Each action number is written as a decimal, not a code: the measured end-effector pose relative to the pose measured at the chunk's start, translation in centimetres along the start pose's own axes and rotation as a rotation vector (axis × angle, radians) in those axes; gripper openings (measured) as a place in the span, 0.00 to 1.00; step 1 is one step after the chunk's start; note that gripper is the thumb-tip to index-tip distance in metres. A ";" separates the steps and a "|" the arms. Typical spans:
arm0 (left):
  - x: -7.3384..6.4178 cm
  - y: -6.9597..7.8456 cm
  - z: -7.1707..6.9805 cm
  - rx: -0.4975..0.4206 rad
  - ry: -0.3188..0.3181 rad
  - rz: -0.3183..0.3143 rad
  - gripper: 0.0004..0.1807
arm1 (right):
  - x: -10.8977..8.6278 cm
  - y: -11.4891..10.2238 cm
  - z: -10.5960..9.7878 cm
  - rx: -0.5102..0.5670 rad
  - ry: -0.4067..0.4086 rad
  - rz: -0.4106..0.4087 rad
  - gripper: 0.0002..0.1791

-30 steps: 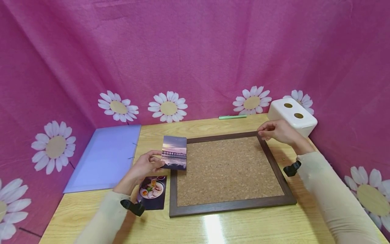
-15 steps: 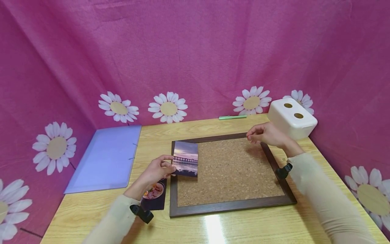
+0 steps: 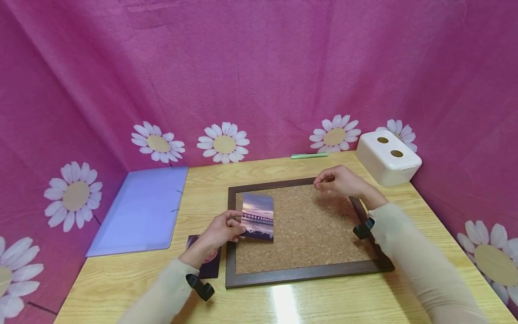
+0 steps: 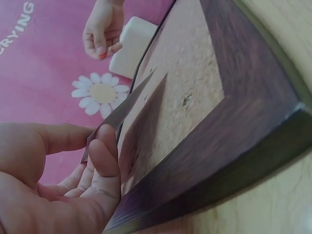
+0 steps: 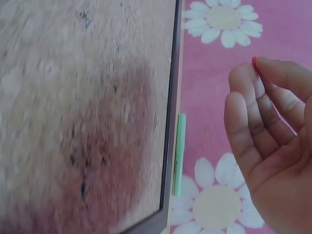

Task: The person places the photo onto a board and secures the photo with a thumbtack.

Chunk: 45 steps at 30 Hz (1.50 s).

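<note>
In the head view my left hand (image 3: pixel 220 231) pinches the left edge of a photo (image 3: pixel 258 217) of a pier at sunset. The photo hovers tilted above the left part of a cork board (image 3: pixel 311 234) with a dark wooden frame. The left wrist view shows the photo (image 4: pixel 122 108) edge-on, gripped by thumb and fingers, its shadow on the cork. Over the board's far edge, my right hand (image 3: pixel 341 181) pinches a tiny red push pin (image 5: pixel 254 61); only a bit of red shows between its fingertips.
A second photo (image 3: pixel 210 269), partly hidden by my left hand, lies left of the board. Farther left is a translucent blue folder (image 3: pixel 139 209). A green pen (image 3: pixel 309 156) lies by the pink curtain, and a white box (image 3: pixel 388 162) with two holes stands at back right.
My left hand has carried the photo rightward from the frame's left edge to over the cork. My right hand has moved left from the board's far right corner.
</note>
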<state>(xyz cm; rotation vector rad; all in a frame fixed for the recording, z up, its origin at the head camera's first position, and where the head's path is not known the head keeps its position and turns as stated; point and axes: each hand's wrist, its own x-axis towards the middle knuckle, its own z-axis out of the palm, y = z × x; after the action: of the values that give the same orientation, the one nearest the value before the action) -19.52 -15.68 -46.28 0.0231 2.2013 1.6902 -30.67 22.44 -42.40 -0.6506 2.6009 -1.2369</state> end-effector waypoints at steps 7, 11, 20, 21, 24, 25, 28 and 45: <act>0.2 -0.2 0.9 -0.039 0.009 -0.039 0.27 | 0.9 -0.7 1.4 0.034 -0.026 0.002 0.07; 0.2 -0.1 1.1 -0.023 -0.002 -0.040 0.30 | 1.5 -0.9 2.0 0.045 -0.057 0.032 0.07; 0.2 0.0 1.2 0.059 -0.036 -0.006 0.36 | 2.7 -1.6 3.9 0.087 -0.143 0.056 0.08; 0.2 0.0 1.2 0.063 -0.041 -0.004 0.35 | 2.8 -1.7 4.3 0.083 -0.150 0.056 0.08; 0.1 0.0 1.1 0.071 -0.063 -0.005 0.34 | 3.3 -1.9 5.3 0.067 -0.163 0.052 0.07; 0.1 0.0 1.1 0.073 -0.073 -0.007 0.34 | 3.4 -1.9 5.7 0.063 -0.167 0.052 0.06; 0.1 0.0 1.1 0.072 -0.097 -0.024 0.34 | 3.8 -2.1 6.8 0.058 -0.182 0.050 0.05; 0.6 0.0 1.5 0.124 -0.085 -0.031 0.34 | 6.1 -2.9 10.8 0.065 -0.233 0.085 0.06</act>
<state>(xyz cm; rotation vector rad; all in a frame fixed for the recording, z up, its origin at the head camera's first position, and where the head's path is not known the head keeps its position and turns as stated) -19.64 -14.12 -46.76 0.0906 2.2284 1.5059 -31.41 10.56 -46.93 -0.6250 2.3633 -1.1409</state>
